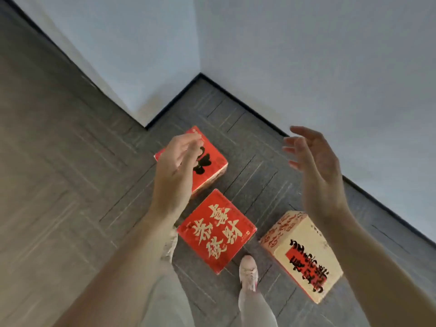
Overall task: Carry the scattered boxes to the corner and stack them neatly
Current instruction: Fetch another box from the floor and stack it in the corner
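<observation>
Left grip (173,171) hovers over far red box (211,162), right grip (316,171) apart.

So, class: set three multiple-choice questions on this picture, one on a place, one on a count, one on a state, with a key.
1. Where does the red cardboard box with a black motif lie? A) nearest the wall corner B) on another box C) in a hand
2. How many boxes lie on the grey carpet floor? A) two B) three C) five
3. What do the hands hold? A) a box each B) one box together C) nothing
1 A: it lies closest to where the walls meet.
2 B: that one, the red box with gold lettering and the cream box with a red label.
3 C: left hand and right hand are raised, open and empty.
</observation>
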